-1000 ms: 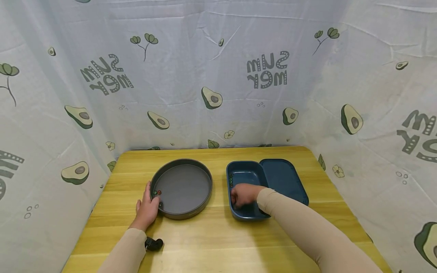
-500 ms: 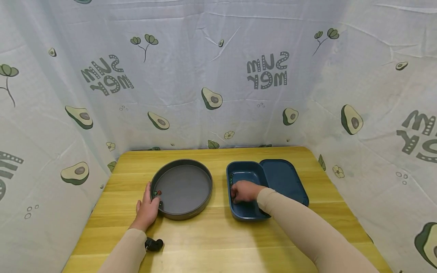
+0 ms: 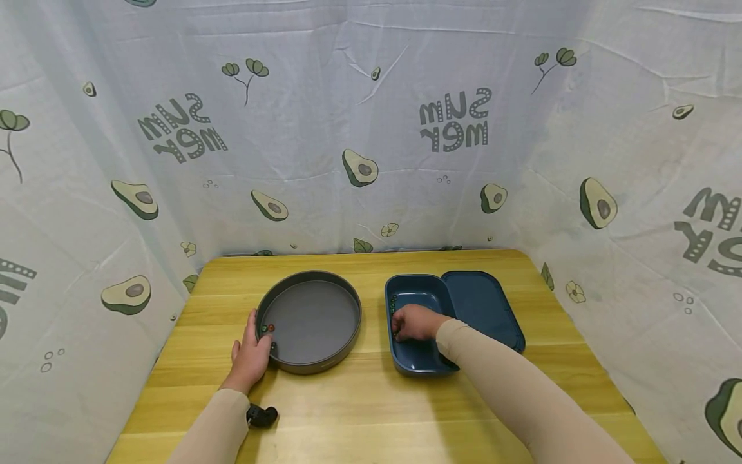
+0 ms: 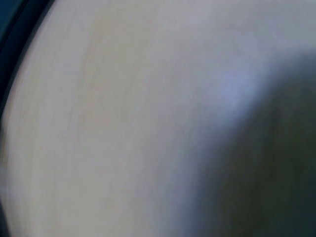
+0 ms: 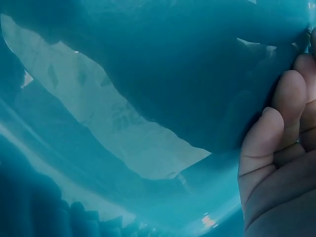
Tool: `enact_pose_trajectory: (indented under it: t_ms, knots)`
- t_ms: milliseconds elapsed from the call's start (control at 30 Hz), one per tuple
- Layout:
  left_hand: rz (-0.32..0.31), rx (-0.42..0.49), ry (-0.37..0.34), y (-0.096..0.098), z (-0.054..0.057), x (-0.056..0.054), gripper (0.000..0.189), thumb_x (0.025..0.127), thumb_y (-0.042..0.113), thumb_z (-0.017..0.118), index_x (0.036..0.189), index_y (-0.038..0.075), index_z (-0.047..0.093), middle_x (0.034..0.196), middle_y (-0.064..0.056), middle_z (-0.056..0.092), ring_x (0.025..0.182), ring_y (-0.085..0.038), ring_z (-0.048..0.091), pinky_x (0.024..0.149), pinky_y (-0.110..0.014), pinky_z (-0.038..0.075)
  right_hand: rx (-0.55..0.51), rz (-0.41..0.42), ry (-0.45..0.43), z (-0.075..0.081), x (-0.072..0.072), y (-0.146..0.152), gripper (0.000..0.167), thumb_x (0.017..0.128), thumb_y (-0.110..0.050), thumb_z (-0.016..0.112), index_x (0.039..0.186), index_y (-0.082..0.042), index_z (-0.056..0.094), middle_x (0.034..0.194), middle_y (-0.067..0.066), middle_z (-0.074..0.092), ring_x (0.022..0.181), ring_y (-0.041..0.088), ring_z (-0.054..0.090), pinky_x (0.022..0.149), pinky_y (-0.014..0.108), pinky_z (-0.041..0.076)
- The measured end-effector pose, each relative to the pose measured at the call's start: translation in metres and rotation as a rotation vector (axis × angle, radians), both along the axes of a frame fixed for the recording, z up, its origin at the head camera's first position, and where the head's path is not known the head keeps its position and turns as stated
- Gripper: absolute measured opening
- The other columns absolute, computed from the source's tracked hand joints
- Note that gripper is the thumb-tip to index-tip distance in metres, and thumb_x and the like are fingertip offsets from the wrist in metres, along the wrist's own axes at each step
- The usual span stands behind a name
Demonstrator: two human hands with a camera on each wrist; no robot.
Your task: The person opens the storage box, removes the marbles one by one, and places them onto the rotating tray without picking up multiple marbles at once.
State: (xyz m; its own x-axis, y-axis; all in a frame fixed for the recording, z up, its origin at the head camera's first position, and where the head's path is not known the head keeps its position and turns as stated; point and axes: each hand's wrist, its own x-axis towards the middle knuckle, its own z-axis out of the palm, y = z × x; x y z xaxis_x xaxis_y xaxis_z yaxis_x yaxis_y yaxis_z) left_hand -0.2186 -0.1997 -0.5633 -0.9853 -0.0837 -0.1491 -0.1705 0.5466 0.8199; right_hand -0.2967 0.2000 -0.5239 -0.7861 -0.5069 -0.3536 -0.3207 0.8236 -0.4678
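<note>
My left hand [image 3: 251, 356] grips the near left rim of a round grey baking pan [image 3: 315, 322], thumb over the rim and fingers along the outer wall. Small marble-like balls, one red [image 3: 271, 328] and one green [image 3: 264, 328], lie in the pan near that thumb. My right hand [image 3: 416, 322] reaches down into a blue rectangular box [image 3: 418, 368], its fingers curled at the left inner wall. A row of small dark green balls [image 3: 393, 301] lines that wall just beyond the fingers. Curled fingers [image 5: 289, 91] show in the right wrist view; I cannot tell whether they hold a ball.
A blue lid [image 3: 478, 303] lies right of the box, partly behind my right sleeve [image 3: 493, 354]. A black device [image 3: 262, 415] sits at my left wrist. The wooden table [image 3: 342, 412] ends at a printed curtain [image 3: 313, 129] behind and at both sides.
My right hand has shifted slightly away from me along the box's left wall, its fingertips moving up the row. My left hand and the pan stay put.
</note>
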Motion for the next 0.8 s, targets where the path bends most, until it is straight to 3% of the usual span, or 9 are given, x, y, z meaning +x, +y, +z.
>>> enact_pose_trajectory:
  t_ms: [800]
  knots:
    - [-0.003, 0.008, -0.005, 0.0003, 0.0012, 0.0011, 0.075, 0.11, 0.024, 0.035, 0.17, 0.014, -0.008, 0.177, -0.021, 0.004, 0.163, -0.045, 0.009, 0.126, -0.067, -0.017, -0.043, -0.043, -0.019, 0.0011, -0.0017, 0.0053, 0.008, 0.09, -0.011, 0.082, 0.094, -0.016, 0.077, 0.086, -0.007, 0.074, 0.077, 0.007, 0.061, 0.076, 0.027, 0.054]
